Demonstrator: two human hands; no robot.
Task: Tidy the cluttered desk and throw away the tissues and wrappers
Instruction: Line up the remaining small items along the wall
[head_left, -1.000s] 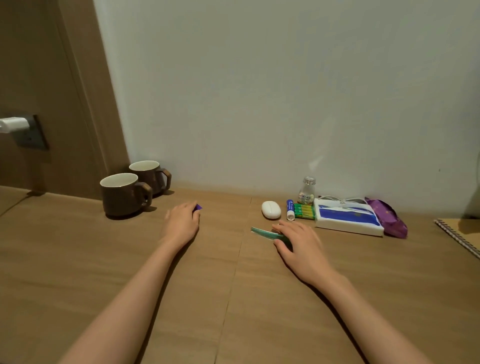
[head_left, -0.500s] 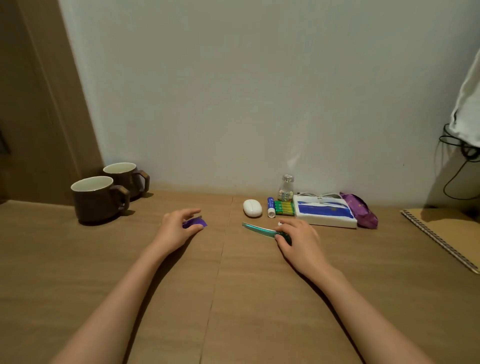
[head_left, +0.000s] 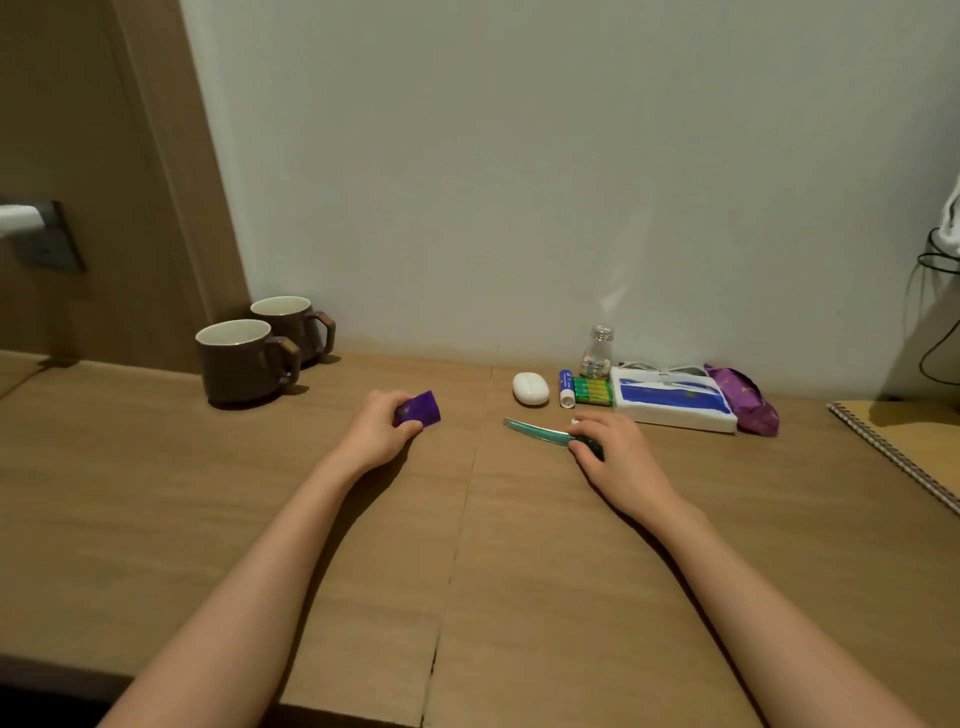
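Observation:
My left hand (head_left: 376, 431) grips a small purple wrapper (head_left: 420, 409) between thumb and fingers, just above the wooden desk (head_left: 260, 519). My right hand (head_left: 618, 457) is closed on one end of a long green wrapper (head_left: 535, 431), whose free end points left and lies low over the desk. Against the wall stands a row of items: a white oval case (head_left: 530, 388), a blue-capped tube (head_left: 565, 387), green batteries (head_left: 592, 391), a small glass bottle (head_left: 598, 352), a blue-and-white tissue pack (head_left: 672, 401) and a purple packet (head_left: 745, 398).
Two brown mugs (head_left: 244, 358) stand at the back left by the wooden panel. A spiral notebook (head_left: 914, 447) lies at the right edge. Black cables (head_left: 935, 312) hang on the wall at the far right. A wall socket with a white plug (head_left: 31, 228) is on the left.
My left hand has lifted the purple wrapper off the desk and closed on it, so more of it shows. My right hand keeps its grip on the green wrapper. The camera view shifted.

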